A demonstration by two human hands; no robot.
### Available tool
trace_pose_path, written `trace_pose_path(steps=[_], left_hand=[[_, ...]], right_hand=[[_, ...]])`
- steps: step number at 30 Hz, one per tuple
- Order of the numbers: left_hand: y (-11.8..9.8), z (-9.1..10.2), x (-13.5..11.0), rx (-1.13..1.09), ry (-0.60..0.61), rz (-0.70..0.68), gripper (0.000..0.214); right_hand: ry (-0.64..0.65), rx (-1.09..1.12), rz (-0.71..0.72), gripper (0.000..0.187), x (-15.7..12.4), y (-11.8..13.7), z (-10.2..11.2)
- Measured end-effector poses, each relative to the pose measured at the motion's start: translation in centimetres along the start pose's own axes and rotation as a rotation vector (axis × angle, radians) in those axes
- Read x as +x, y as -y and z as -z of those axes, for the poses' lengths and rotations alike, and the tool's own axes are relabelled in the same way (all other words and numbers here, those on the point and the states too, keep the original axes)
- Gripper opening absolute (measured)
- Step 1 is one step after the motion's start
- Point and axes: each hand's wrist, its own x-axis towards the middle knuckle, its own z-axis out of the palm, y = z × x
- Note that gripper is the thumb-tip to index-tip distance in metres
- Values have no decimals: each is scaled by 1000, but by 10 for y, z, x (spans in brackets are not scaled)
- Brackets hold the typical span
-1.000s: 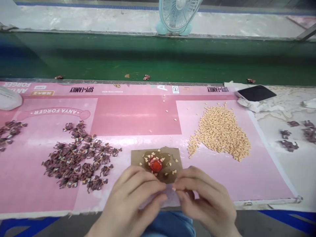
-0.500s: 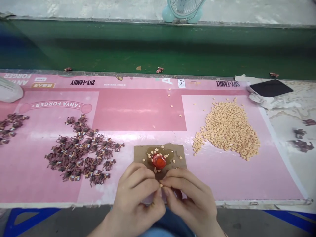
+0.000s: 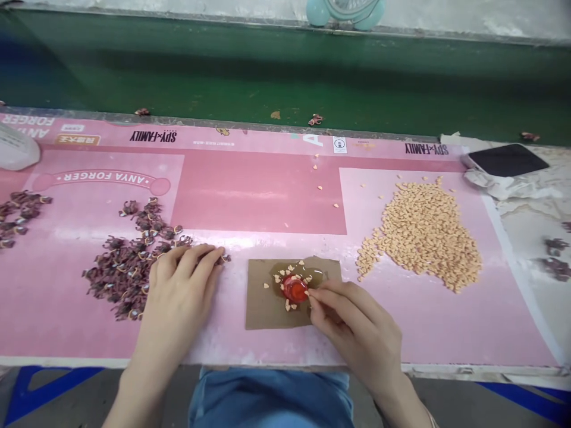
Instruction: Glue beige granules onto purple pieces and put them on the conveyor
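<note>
My left hand (image 3: 185,291) rests over the right side of a pile of small dark brown figures (image 3: 111,273) with pale bands. Its fingers are stretched and slightly curved, the fingertips touching a figure (image 3: 226,258) at the pile's edge; the thumb is hidden. My right hand (image 3: 357,327) pinches a small beige piece (image 3: 307,293) between thumb and forefinger, at the rim of a red round cap-like dish (image 3: 295,289). That dish sits in a wet, glossy patch on a brown cardboard piece (image 3: 261,312), with several loose beige pieces (image 3: 289,307) around it.
A large heap of beige pieces (image 3: 428,232) lies to the right on the pink printed sheet (image 3: 259,196). More dark figures (image 3: 24,211) and a whitish bottle (image 3: 15,147) are far left. A phone (image 3: 508,160) lies on crumpled paper at right. Beyond runs a green strip (image 3: 200,77).
My hands have parted. The left has moved left onto the dark figures; the right has moved up to the red dish with a beige piece. The view has shifted slightly.
</note>
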Motion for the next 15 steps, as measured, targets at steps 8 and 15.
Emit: trace_pose_path(steps=[8,15], left_hand=[[8,15,2,-172,6,0,17],[-11,17,-3,-607,-136,119,12]], right_hand=[[43,-40,6,13,-3,2,3],[75,-28,31,14,-1,-1,6]])
